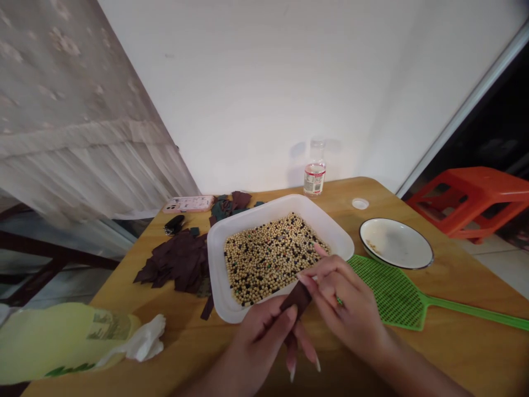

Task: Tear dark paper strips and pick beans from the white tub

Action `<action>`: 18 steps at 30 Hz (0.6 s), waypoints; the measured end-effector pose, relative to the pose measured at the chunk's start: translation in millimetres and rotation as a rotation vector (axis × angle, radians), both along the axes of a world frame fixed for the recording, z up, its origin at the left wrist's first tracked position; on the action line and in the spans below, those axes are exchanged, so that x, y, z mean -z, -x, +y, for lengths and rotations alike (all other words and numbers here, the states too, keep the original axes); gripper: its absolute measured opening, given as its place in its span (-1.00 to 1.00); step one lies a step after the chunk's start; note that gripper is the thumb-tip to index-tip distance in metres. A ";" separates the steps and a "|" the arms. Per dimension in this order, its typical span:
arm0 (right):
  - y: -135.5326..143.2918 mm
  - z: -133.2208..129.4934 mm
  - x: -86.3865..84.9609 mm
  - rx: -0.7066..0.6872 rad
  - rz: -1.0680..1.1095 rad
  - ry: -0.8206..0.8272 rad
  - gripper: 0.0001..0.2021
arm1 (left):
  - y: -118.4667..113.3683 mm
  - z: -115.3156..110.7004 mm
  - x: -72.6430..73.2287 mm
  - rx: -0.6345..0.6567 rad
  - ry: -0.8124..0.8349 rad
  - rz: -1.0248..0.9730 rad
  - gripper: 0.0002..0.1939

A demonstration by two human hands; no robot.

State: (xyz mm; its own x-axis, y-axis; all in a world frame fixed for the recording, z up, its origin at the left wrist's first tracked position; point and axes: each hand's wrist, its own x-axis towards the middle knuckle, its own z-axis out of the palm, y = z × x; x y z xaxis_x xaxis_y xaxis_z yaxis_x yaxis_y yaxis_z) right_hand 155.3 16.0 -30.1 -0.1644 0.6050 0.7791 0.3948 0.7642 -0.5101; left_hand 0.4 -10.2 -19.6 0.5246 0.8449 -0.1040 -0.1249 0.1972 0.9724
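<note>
The left hand holds a folded brown strip, thumb on top and fingers beneath, the lower fingers hanging loose. The right hand meets it at the upper end, thumb and forefinger drawn narrow and pinching the strip's tip. Both hands, with the strip between them, are above the tub's near right side.

The white tub sits mid-desk, holding pale and black beads with a few red and green ones among them. Just left of it, toward the left edge of the desk, lies a pile of brown scraps. Green scraps lie behind the tub, near the far edge. A pink phone rests at the far left corner, a black fob just in front.

A clear bottle stands upright at the far edge. Toward the right edge are a white cap, a plate and a green swatter, its handle pointing right. By the near left corner are a yellow container and a tissue.
</note>
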 end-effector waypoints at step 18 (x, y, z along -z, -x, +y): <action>-0.2 -3.3 4.7 -0.063 -0.024 -0.012 -0.73 | 4.6 3.3 5.7 -0.065 0.129 -0.095 -0.71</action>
